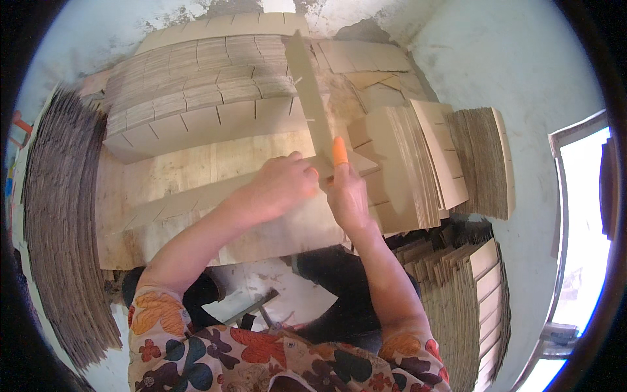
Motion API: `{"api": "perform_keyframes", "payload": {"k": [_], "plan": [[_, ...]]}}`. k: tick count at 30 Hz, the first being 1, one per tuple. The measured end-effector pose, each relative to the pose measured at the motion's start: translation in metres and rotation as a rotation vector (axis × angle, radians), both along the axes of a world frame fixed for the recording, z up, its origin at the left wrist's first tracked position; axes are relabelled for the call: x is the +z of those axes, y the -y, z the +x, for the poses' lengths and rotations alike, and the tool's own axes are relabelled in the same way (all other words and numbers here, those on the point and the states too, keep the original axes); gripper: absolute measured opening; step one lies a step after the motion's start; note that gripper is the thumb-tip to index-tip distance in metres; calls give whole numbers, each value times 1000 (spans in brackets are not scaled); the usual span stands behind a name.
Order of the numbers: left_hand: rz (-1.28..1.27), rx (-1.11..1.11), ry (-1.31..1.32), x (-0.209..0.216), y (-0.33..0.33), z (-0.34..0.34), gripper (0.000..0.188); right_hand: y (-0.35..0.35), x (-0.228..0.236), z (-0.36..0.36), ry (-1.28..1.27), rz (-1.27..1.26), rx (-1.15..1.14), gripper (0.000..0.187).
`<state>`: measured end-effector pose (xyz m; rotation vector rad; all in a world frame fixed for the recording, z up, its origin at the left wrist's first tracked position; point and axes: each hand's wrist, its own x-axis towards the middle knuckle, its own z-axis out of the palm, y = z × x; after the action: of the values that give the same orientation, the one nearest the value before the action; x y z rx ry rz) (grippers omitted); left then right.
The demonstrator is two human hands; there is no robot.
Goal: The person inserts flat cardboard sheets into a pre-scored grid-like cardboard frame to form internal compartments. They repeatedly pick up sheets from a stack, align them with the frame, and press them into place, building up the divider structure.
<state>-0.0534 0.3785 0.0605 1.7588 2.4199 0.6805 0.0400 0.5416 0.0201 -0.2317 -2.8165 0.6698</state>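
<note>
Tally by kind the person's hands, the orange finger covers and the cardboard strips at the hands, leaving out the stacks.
Hands: 2 (left hand, right hand)
Orange finger covers: 2 (left cover, right cover)
Cardboard strips: 2 (strip pointing away, strip running left)
Total: 6

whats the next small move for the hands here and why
I'd probably line up slots on the far-reaching strip and the left-running strip: both look slotted and seem to meet between the right hand, gripping the first, and the left hand, at the second.
</note>
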Motion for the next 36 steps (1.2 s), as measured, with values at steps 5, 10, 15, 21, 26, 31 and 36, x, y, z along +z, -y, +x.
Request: {"api": "perform_keyframes", "payload": {"k": [5, 10, 15, 21, 26, 31, 36], "plan": [[68, 364, 159, 6, 1, -59, 48, 7, 3, 7, -79, 37, -13, 80], [-152, 448, -354, -44, -6, -129, 43, 16, 15, 2, -66, -90, -63, 84], [28, 403, -485, -67, -2, -133, 25, 17, 11, -2, -157, -209, -86, 87], [173, 311, -460, -50, 6, -107, 21, 17, 13, 3, -197, -156, -45, 86], [183, 282, -440, -45, 5, -104, 22, 21, 21, 8, -269, -115, 12, 87], [258, 234, -383, -44, 3, -97, 20, 15, 14, 10, -216, -119, 67, 89], [266, 246, -320, -42, 2, -85, 20, 14, 21, 11, -70, -100, 36, 92]]}}
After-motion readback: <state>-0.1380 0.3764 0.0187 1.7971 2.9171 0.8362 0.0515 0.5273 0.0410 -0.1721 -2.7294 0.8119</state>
